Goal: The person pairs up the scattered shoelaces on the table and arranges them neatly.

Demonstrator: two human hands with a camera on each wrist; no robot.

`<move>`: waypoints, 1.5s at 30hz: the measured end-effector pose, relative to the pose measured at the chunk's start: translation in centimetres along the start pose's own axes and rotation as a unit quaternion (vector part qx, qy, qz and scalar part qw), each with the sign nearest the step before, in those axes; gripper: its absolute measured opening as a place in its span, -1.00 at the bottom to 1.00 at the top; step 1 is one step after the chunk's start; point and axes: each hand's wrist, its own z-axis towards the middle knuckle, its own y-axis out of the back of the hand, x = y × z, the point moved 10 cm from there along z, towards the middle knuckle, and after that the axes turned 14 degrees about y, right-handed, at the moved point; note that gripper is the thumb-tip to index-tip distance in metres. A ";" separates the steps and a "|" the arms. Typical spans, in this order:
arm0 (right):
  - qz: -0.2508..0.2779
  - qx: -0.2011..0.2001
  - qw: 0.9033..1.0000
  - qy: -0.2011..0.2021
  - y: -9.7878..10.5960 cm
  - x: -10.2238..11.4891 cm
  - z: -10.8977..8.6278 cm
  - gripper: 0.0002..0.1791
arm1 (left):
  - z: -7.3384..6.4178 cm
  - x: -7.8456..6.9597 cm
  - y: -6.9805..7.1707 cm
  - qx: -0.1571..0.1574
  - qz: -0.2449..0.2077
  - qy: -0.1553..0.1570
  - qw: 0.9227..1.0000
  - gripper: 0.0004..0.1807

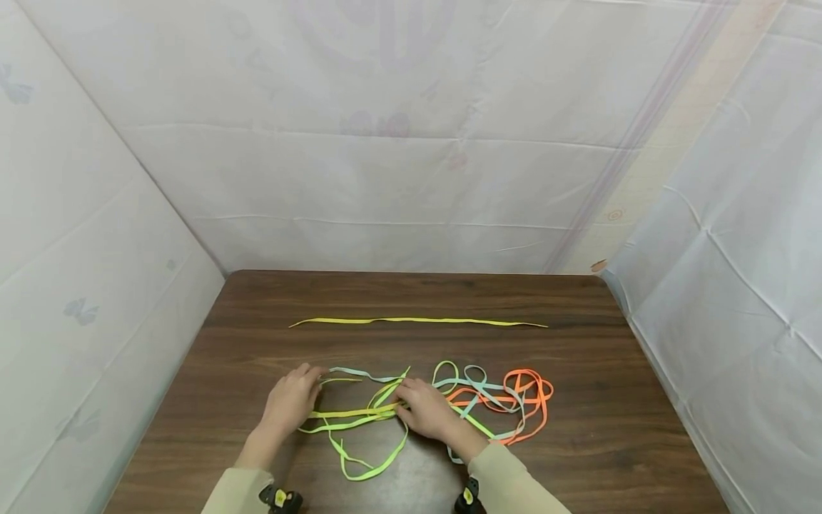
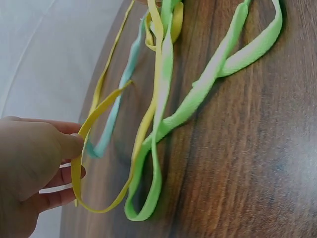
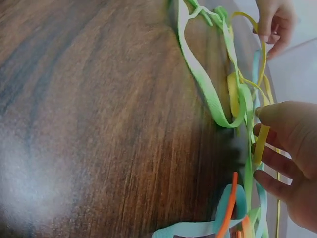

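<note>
Pinches a yellow lace between thumb and fingers of the left grip, over the front half of the tabletop. Pinches yellow lace with the right grip too, just beside tangled green laces. Shows light-blue lace and orange lace looped together on the right, a straight yellow strip lying farther back.

Matt cloth laces, wood tbl w/ sheen
</note>
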 end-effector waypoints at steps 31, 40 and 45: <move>0.102 -0.087 0.986 -0.101 5.3 -4.9 -3.4 -0.93 | -0.2 2.1 4.3 -0.060 -0.017 0.023 0.998 -0.84; 0.102 -0.100 0.984 -0.108 6.3 -6.5 -4.3 -0.90 | -0.1 2.9 5.1 -0.069 -0.020 0.023 0.997 -0.83; 0.100 -0.088 0.985 -0.106 6.2 -7.1 -4.8 -0.97 | 0.1 3.4 5.4 -0.061 -0.021 0.031 0.997 -0.84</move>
